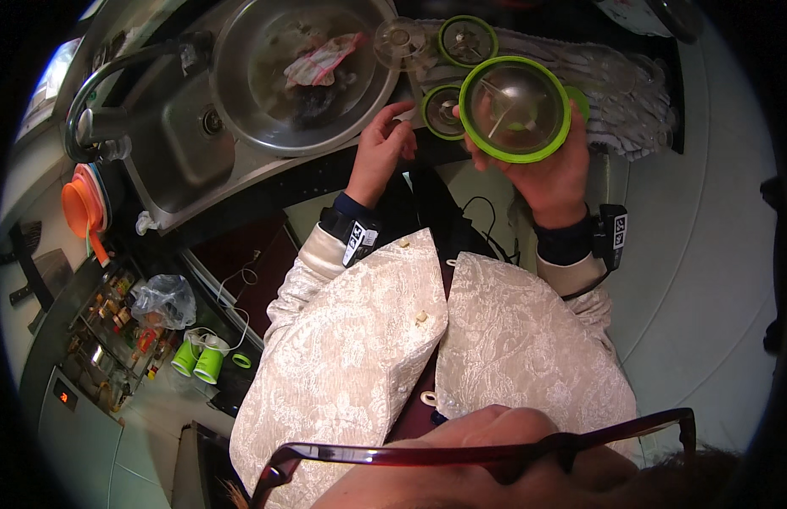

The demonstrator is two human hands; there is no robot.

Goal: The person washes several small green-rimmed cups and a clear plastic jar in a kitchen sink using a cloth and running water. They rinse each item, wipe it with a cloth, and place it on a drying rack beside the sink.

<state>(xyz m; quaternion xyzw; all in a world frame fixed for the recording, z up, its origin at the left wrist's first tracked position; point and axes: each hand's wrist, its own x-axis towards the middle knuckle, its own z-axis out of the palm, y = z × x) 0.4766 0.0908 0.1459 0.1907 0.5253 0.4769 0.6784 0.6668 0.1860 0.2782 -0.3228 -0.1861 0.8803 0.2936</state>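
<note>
My right hand (549,172) grips a clear round container with a bright green rim (515,153), its wide round face turned up towards me. Thin spoke-like lines show through its clear face. Empty, with its fingers partly curled, my left hand (384,149) hovers near the right rim of a large metal basin (279,147). Between my hands sits a smaller green-rimmed clear cup (441,113) with metal-looking parts inside. A similar green-rimmed cup (468,41) stands behind it. In the basin's murky water lies a white and pink cloth (323,62).
A striped towel (559,57) carrying several clear pieces covers the counter at right. Beside the basin is a clear round piece (401,44). To the left are a sink (170,146), a curved faucet (81,102) and an orange strainer (81,207). Green devices (209,364) lie lower left.
</note>
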